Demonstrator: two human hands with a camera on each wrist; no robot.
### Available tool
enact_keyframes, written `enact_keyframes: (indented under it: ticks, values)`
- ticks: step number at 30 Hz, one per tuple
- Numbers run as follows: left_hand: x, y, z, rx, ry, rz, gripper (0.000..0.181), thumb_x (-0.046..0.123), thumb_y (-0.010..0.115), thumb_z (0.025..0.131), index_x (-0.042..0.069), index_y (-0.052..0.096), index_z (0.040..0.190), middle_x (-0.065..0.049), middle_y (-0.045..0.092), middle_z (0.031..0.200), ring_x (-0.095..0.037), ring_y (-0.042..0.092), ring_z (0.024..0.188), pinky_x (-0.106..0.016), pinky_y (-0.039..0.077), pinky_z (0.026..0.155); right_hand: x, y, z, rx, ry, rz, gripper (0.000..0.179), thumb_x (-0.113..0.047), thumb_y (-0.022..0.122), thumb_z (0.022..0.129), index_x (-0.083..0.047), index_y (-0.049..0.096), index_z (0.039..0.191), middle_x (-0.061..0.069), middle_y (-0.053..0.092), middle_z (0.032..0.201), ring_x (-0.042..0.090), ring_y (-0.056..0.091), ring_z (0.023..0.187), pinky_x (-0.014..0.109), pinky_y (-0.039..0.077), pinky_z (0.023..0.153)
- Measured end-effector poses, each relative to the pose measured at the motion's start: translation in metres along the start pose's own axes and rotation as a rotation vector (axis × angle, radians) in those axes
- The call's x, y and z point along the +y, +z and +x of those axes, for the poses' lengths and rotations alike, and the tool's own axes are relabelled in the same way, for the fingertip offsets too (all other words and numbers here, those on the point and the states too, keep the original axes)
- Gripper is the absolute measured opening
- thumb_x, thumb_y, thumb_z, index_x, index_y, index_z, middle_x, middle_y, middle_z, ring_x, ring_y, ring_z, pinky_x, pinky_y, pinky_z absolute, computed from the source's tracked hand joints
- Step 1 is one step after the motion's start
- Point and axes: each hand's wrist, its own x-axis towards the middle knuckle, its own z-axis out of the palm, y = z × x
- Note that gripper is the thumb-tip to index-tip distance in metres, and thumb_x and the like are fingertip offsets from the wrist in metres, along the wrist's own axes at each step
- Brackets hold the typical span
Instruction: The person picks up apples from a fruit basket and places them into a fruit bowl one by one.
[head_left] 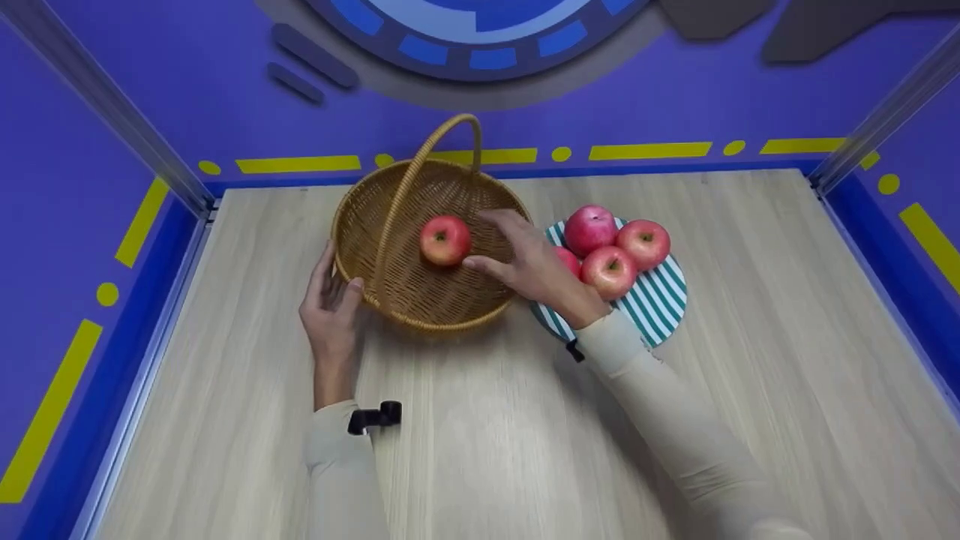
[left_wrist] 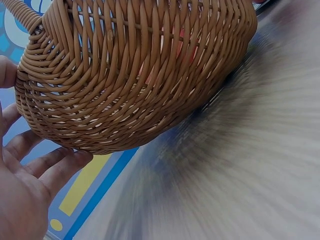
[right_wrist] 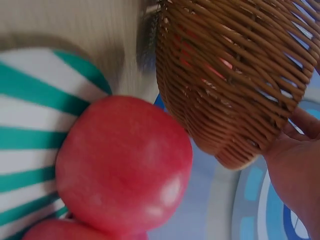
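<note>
A brown wicker basket (head_left: 420, 315) with an arched handle stands at the back left, one red apple (head_left: 445, 241) lying inside it. My left hand (head_left: 330, 319) grips the basket's left side, its thumb by the rim and its fingers spread along the outer weave, as the left wrist view shows. Over the basket's right rim reaches my right hand (head_left: 529, 259), thumb and fingers parted. The thumb tip is right beside the apple, and nothing is held between the fingers. Under that wrist, several red apples (head_left: 609, 273) rest on a green-and-white striped plate (head_left: 660, 304).
The light wooden table (head_left: 465, 450) is bounded by blue-purple panels with yellow marks at the back (head_left: 649, 151) and sides. The basket's handle (head_left: 409, 180) arches up left of the apple. The plate sits close to the basket's right side.
</note>
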Motion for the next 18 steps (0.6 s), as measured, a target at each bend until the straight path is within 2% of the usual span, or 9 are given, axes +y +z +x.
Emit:
enact_keyframes:
  ticks: [10, 18]
  values:
    - [0.000, 0.002, 0.000, -0.010, 0.020, -0.015, 0.061, 0.001, 0.069, 0.096, 0.001, 0.053, 0.155, -0.014, 0.049, 0.161, -0.038, 0.048, 0.145, -0.043, 0.038, 0.121, 0.002, 0.011, -0.001, 0.049, 0.014, -0.020, 0.070, -0.049, 0.074, 0.098, -0.009, 0.054, 0.153, 0.007, 0.057, 0.151, 0.021, 0.053, 0.139, 0.044, 0.046, 0.115]
    - [0.002, 0.001, 0.000, -0.018, 0.045, 0.023, 0.064, -0.001, 0.069, 0.094, 0.001, 0.052, 0.155, -0.015, 0.049, 0.161, -0.037, 0.048, 0.145, -0.044, 0.039, 0.120, 0.005, 0.021, -0.002, 0.127, -0.036, -0.057, 0.058, -0.039, 0.072, 0.103, -0.003, 0.059, 0.146, 0.012, 0.061, 0.144, 0.025, 0.058, 0.134, 0.042, 0.047, 0.114]
